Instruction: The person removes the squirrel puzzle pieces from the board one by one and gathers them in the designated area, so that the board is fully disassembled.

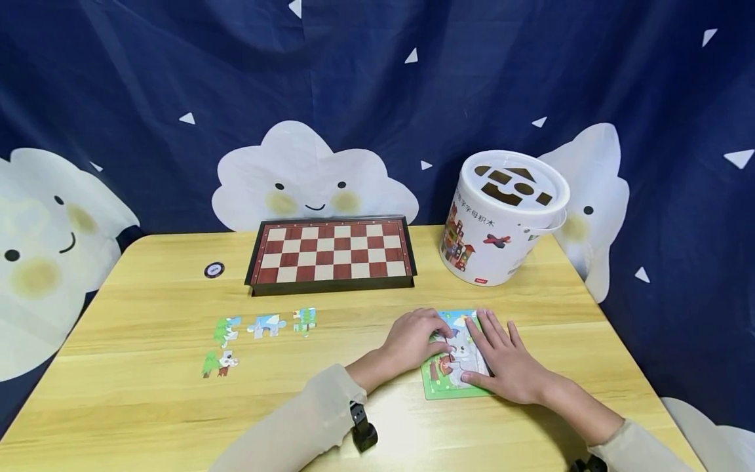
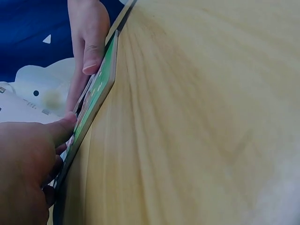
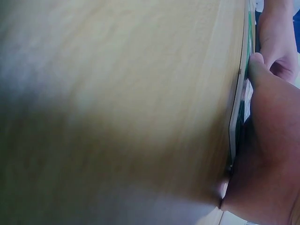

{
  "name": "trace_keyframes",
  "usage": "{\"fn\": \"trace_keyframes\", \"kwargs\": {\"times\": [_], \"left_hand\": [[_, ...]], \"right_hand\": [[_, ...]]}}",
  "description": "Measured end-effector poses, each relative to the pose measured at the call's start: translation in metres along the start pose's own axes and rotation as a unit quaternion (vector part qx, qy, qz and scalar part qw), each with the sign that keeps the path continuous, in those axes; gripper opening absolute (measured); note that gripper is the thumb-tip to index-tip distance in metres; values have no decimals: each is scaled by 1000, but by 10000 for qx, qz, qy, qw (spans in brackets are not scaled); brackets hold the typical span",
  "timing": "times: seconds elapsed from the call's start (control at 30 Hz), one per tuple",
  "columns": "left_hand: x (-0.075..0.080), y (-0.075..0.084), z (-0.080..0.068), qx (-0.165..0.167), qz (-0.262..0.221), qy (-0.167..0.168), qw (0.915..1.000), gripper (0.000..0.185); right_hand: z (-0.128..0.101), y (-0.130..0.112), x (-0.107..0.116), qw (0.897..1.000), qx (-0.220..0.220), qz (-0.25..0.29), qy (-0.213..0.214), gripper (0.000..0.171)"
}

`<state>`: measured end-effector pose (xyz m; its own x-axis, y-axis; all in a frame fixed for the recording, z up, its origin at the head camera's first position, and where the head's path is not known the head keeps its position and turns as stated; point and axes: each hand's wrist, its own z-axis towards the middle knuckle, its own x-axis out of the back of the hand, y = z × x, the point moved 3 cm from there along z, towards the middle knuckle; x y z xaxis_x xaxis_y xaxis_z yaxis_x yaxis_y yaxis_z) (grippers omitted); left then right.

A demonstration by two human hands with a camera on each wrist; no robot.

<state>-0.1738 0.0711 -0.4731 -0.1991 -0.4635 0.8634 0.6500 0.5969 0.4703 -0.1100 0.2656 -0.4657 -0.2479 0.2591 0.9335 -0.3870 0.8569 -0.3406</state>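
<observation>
On the right half of the table lies a jigsaw puzzle board (image 1: 439,393) with a green border and a grey-white animal picture. My left hand (image 1: 415,337) is at its left edge, thumb and index finger curled about a puzzle piece there; the piece is mostly hidden. In the left wrist view the left thumb (image 2: 63,129) touches the board's face. My right hand (image 1: 513,370) lies over the board's right side, fingers straight and spread, pressing on the picture. The right wrist view shows the right thumb (image 3: 258,65) resting over the board's edge.
Several loose puzzle pieces (image 1: 267,325) lie to the left. Behind them are a folded chessboard (image 1: 333,286) and a round chip (image 1: 214,269). A white bucket (image 1: 495,242) with shape holes in its lid stands at the back right, before a blue curtain (image 1: 354,78).
</observation>
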Motion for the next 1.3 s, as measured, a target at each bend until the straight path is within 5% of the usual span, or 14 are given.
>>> {"fn": "trace_keyframes", "kwargs": {"times": [1.3], "left_hand": [[-2, 2, -4, 122, -343, 575, 9977, 16]], "right_hand": [[0, 2, -2, 10000, -1, 30, 26, 97]]}}
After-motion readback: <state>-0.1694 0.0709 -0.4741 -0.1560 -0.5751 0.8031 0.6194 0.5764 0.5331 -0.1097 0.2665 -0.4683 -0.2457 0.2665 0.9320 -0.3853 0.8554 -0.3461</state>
